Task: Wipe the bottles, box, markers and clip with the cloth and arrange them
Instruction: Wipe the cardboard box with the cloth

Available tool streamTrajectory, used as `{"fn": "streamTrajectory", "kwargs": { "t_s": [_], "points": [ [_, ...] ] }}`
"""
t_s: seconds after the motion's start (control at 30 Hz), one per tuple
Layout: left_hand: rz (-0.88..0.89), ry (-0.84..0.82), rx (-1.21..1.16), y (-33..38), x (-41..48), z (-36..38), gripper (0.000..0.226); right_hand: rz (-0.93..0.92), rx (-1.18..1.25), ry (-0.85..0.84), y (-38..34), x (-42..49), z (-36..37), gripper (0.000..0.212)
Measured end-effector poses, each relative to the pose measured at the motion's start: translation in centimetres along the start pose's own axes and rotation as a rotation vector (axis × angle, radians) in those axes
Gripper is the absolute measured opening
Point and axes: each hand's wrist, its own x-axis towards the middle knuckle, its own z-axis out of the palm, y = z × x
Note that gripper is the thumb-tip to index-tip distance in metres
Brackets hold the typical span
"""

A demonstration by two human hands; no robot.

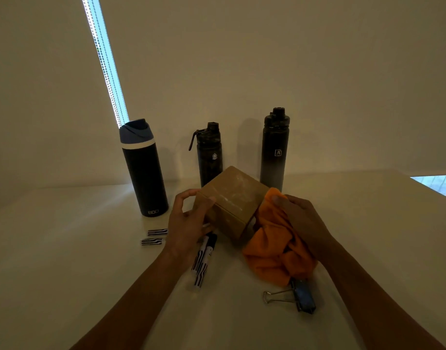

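Observation:
My left hand (189, 221) grips a brown cardboard box (229, 200), tilted and lifted off the white table (65, 248). My right hand (302, 223) holds a bunched orange cloth (275, 253) pressed against the box's right side. Three dark bottles stand upright behind: one with a blue lid (142, 170) at left, a short one with a strap (209, 154) in the middle, a tall one (275, 150) at right. Two markers (203, 261) lie under my left wrist, and two more (153, 237) further left. A blue binder clip (301, 298) lies below the cloth.
A pale wall rises just behind the bottles, with a bright strip of window blind (106, 64) at upper left. The table's right edge (418, 188) shows at far right, with a lit patch beyond it.

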Motion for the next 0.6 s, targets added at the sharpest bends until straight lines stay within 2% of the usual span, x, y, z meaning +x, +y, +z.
{"fn": "streamTrajectory", "kwargs": {
  "t_s": [0.13, 0.17, 0.23, 0.33, 0.4, 0.53, 0.6],
  "points": [
    [-0.004, 0.103, 0.022, 0.8, 0.7, -1.6, 0.077, -0.071, -0.015, -0.042, -0.4, -0.7, 0.7, 0.036],
    [0.007, 0.114, 0.042, 1.0, 0.9, -2.1, 0.076, -0.095, -0.026, -0.060, -0.5, -0.9, 0.8, 0.039],
    [0.046, 0.099, 0.062, 1.6, 1.0, -2.8, 0.058, -0.103, -0.061, -0.072, -0.6, -1.1, 1.1, 0.047],
    [0.079, 0.101, 0.022, 2.1, 0.9, -4.0, 0.039, -0.065, -0.052, -0.034, -1.2, -1.6, 1.4, 0.040],
    [0.099, 0.103, -0.009, 2.2, 1.0, -4.4, 0.038, -0.051, -0.004, -0.026, -1.4, -2.0, 1.5, 0.039],
    [0.139, 0.114, -0.022, 2.6, 1.1, -4.2, 0.036, 0.094, 0.236, -0.093, -2.2, -2.8, 1.6, 0.059],
    [0.161, 0.128, -0.014, 2.9, 1.2, -4.3, 0.038, 0.136, 0.318, -0.114, -2.8, -2.9, 1.7, 0.062]
  ]
}}
